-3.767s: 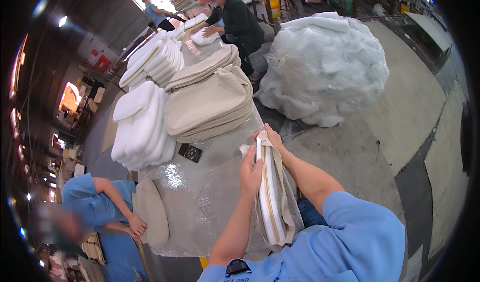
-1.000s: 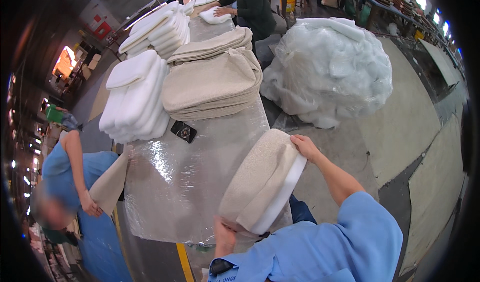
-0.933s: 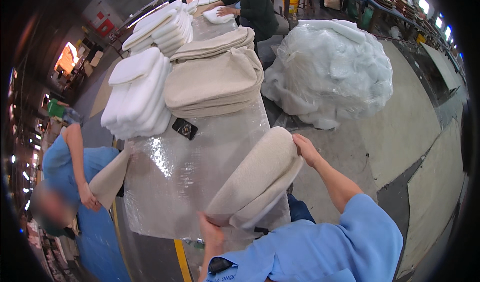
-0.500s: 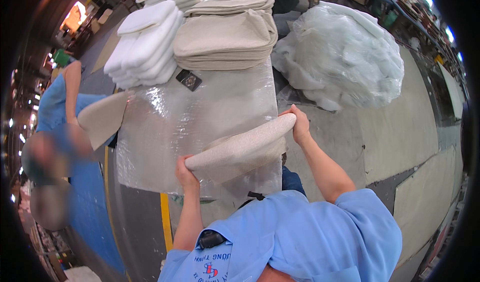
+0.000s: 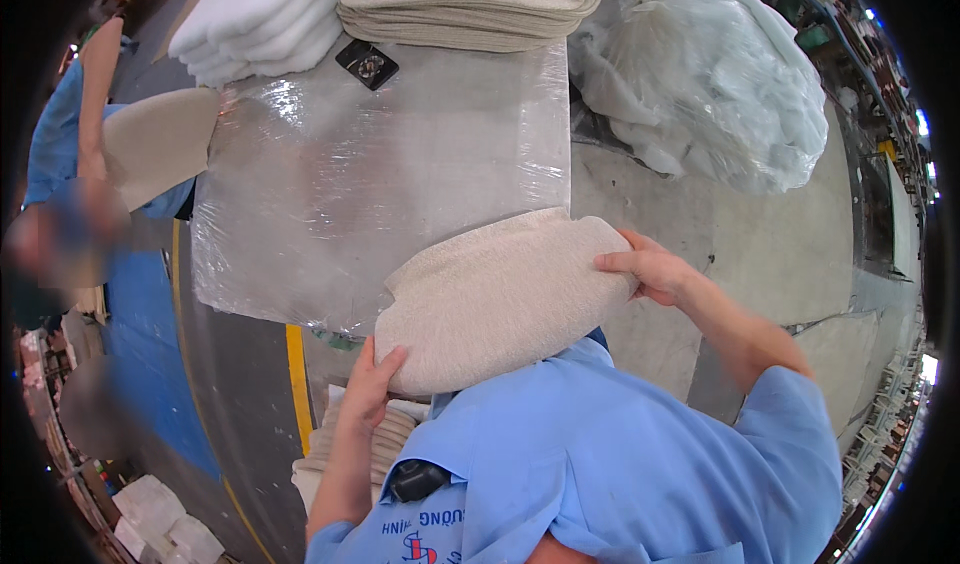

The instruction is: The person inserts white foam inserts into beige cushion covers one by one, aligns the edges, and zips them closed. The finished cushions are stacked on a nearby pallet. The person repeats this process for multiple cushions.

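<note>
A beige fabric cushion cover (image 5: 505, 304), puffed and rounded along its near side, is held up in front of my chest. My left hand (image 5: 372, 379) grips its left end, thumb on top. At the other end my right hand (image 5: 645, 266) pinches the corner, thumb over the upper face and fingers underneath. Beyond the cover lies the plastic-wrapped table top (image 5: 400, 144). A stack of folded beige covers (image 5: 465, 14) rests at its far side, beside white padding pieces (image 5: 260, 24). A small dark phone-like device (image 5: 367, 65) lies in front of these stacks.
A big clear plastic bag of white stuffing (image 5: 710, 84) sits to the right of the table. At the left, a person in blue (image 5: 75, 134) holds another beige piece (image 5: 160, 144). More folded beige pieces (image 5: 320, 454) are stacked low by my left forearm.
The cover has come closer to my body and tipped so its broad face shows. Both hands moved with it, still gripping its ends. The view has dipped lower.
</note>
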`<state>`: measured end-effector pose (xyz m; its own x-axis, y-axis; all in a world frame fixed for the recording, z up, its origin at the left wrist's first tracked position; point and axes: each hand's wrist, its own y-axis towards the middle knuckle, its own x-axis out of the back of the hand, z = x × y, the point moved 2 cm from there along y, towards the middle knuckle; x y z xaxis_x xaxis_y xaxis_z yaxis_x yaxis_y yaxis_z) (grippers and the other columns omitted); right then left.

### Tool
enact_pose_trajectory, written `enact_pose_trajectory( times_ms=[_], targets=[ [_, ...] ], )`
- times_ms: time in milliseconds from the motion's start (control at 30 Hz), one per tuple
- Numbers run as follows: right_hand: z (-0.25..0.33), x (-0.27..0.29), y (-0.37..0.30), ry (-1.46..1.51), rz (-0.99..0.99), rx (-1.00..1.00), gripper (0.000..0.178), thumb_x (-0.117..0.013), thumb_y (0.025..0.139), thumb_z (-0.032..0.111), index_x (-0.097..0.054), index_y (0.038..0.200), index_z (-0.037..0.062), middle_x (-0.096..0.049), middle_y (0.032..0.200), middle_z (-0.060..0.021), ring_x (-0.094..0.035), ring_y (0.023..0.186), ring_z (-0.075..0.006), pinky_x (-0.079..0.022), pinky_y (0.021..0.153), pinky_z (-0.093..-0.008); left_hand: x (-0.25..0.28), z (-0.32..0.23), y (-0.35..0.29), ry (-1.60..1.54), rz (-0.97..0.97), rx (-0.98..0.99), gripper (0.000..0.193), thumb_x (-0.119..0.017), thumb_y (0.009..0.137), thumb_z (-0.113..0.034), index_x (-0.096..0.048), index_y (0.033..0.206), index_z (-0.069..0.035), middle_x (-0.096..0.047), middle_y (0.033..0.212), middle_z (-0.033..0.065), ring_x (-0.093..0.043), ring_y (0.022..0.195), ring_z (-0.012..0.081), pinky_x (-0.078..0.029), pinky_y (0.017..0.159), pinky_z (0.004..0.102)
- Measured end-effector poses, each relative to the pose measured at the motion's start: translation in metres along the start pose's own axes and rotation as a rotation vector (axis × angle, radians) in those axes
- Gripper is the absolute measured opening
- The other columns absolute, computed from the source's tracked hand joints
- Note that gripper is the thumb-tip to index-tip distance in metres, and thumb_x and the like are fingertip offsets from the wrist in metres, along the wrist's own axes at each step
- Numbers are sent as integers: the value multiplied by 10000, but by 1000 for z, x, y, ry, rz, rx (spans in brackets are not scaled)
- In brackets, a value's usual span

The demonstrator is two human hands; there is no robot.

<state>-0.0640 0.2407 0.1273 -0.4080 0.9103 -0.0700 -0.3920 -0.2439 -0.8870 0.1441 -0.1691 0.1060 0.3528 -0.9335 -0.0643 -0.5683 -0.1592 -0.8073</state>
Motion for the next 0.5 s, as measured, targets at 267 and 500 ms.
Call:
enact_pose_trajectory(
  times_ms=[267,500],
  targets=[
    [20,11,69,-424,-16,-232,818,-860,882,449,-562,1463,-45,-691,1293,-207,-695,1151,-357,-599,889,-501,8,2,62,82,-73,291,710,-760,1005,-327,-464,1514,69,-653,1380,204,-684,1203,286,-579,974,421],
    [33,8,143,-755,-78,-240,855,-786,918,567,-603,1433,-91,-702,1338,-253,-711,1189,-368,-546,1018,-478,28,6,112,334,-148,301,712,-714,1009,-497,-615,1403,88,-726,1270,200,-708,1154,281,-580,904,376]
  ],
)
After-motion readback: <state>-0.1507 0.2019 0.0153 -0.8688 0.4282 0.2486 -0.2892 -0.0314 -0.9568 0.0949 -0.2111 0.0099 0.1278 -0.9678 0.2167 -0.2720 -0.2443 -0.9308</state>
